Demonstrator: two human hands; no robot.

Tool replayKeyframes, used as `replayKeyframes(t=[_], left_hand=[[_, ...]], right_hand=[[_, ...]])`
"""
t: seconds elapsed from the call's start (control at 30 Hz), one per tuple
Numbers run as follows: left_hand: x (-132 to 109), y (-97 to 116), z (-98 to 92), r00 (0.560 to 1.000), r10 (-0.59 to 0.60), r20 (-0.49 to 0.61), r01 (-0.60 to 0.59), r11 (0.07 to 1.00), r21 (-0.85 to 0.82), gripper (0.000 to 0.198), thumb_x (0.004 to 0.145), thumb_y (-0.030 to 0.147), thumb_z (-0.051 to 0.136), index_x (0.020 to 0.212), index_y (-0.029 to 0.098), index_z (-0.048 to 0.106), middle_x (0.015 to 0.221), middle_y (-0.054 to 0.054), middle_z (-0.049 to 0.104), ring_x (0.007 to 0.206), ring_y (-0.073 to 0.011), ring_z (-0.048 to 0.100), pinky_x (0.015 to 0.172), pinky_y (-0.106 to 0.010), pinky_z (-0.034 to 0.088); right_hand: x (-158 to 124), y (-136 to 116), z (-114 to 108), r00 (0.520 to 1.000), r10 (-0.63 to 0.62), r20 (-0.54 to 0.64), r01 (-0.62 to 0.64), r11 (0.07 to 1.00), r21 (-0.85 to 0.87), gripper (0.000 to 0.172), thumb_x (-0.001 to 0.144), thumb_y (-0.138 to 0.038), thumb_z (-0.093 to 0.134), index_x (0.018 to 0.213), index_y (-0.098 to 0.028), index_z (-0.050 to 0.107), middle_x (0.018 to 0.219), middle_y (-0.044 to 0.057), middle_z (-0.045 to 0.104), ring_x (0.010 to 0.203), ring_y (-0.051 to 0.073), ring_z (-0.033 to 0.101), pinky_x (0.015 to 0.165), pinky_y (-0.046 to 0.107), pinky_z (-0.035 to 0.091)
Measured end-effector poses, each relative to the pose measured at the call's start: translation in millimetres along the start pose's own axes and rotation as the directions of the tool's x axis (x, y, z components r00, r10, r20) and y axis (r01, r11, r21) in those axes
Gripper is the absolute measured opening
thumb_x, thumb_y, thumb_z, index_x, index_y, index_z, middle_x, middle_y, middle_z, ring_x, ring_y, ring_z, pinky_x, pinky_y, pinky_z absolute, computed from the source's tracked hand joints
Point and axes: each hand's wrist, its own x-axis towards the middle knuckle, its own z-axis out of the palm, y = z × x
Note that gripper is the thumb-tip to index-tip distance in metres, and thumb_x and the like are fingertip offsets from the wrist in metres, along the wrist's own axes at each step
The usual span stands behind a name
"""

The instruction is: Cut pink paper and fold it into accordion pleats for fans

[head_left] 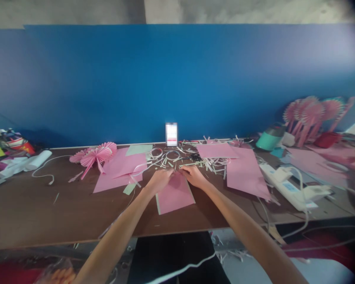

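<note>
A pink sheet of paper (176,195) lies in front of me on the brown table, with a pale strip along its left edge. At its far edge my left hand (162,178) is closed, fingers pressed together on the paper. Close beside it, my right hand (193,175) is closed too, its bent fingers pinching the same far edge. The fingertips are partly hidden. Just beyond the hands lie two tape rolls, one reddish (156,153) and one pale (173,155), among paper scraps (214,165).
Pink sheets lie left (118,169) and right (245,173) of the hands. Folded pink paper fans (96,156) rest at left; more fans (312,112) stand at far right. A phone (171,134) leans on the blue wall. A white power strip (286,187) with cables lies at right.
</note>
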Motion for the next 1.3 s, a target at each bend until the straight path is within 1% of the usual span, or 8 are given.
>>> replayKeyframes(t=[0.2,0.3,0.5,0.7,0.8,0.97,1.13,1.3], left_hand=[[0.9,-1.6,-0.9,1.000,-0.002,-0.009,0.002,1.000,-0.011,0.031,0.092,0.034,0.033,0.094,0.021,0.062,0.082,-0.007,0.066,0.080,-0.0216,0.062,0.070,-0.028,0.041],[0.5,-1.1,-3.0,1.000,-0.007,0.000,0.007,1.000,-0.010,0.029,0.091,0.032,0.036,0.094,0.021,0.062,0.083,-0.006,0.066,0.080,-0.0210,0.062,0.071,-0.028,0.042],[-0.7,1.0,-5.6,0.999,0.046,0.026,-0.046,0.999,0.020,0.027,0.092,0.030,0.034,0.097,0.021,0.060,0.087,-0.006,0.066,0.083,-0.0209,0.062,0.073,-0.027,0.042],[-3.8,-0.7,-10.1,0.995,0.094,-0.021,-0.093,0.995,0.041,0.027,0.091,0.016,0.032,0.104,0.021,0.055,0.097,-0.007,0.065,0.086,-0.0207,0.061,0.073,-0.026,0.041],[-4.4,-1.2,-9.5,0.996,0.091,-0.012,-0.090,0.995,0.053,0.029,0.090,0.012,0.031,0.106,0.020,0.054,0.092,-0.006,0.065,0.083,-0.0206,0.061,0.071,-0.026,0.041],[-4.2,-4.0,-10.9,0.992,0.124,-0.015,-0.122,0.986,0.111,0.027,0.091,0.013,0.030,0.104,0.019,0.053,0.090,-0.007,0.065,0.081,-0.0218,0.062,0.066,-0.027,0.040],[-5.3,-6.9,-15.9,0.998,0.062,-0.008,-0.061,0.989,0.138,0.026,0.089,0.011,0.032,0.102,0.019,0.053,0.094,-0.008,0.064,0.083,-0.0213,0.062,0.070,-0.026,0.041],[-3.7,-11.2,-13.6,0.999,0.042,-0.011,-0.041,0.993,0.108,0.025,0.089,0.012,0.035,0.103,0.019,0.055,0.096,-0.008,0.065,0.087,-0.0211,0.062,0.074,-0.026,0.042]], right_hand=[[-0.1,-0.5,-1.5,0.998,-0.019,0.065,0.015,0.999,0.052,0.023,0.088,-0.030,0.045,0.091,-0.019,0.065,0.079,0.002,0.065,0.066,0.014,0.054,0.061,0.023,0.037],[-0.7,-0.7,-0.8,0.995,-0.005,0.103,-0.003,0.997,0.078,0.024,0.087,-0.035,0.049,0.090,-0.018,0.066,0.069,0.001,0.062,0.060,0.013,0.050,0.056,0.022,0.035],[0.6,2.2,0.0,0.999,-0.017,0.051,0.014,0.998,0.060,0.025,0.088,-0.030,0.045,0.080,-0.017,0.065,0.067,0.001,0.060,0.061,0.013,0.050,0.059,0.023,0.035],[0.2,-2.0,-6.1,1.000,-0.001,0.016,0.001,1.000,0.016,0.026,0.089,-0.032,0.045,0.073,-0.018,0.061,0.062,-0.001,0.055,0.059,0.012,0.048,0.057,0.022,0.032],[-0.5,-3.2,-5.9,1.000,0.009,0.014,-0.009,1.000,0.021,0.027,0.089,-0.033,0.045,0.073,-0.018,0.061,0.062,-0.001,0.054,0.058,0.012,0.047,0.056,0.022,0.032],[-1.2,0.2,-7.6,1.000,0.018,0.008,-0.019,1.000,0.019,0.026,0.088,-0.031,0.045,0.075,-0.018,0.063,0.064,-0.001,0.058,0.059,0.012,0.049,0.058,0.022,0.033],[-0.8,3.4,-10.7,0.999,0.042,-0.021,-0.042,0.999,-0.003,0.024,0.087,-0.030,0.046,0.080,-0.017,0.066,0.067,0.001,0.063,0.061,0.014,0.053,0.060,0.023,0.036],[-0.5,4.8,-9.7,1.000,0.019,-0.022,-0.019,1.000,-0.019,0.025,0.087,-0.030,0.046,0.083,-0.017,0.067,0.072,0.003,0.066,0.065,0.015,0.057,0.063,0.024,0.039]])
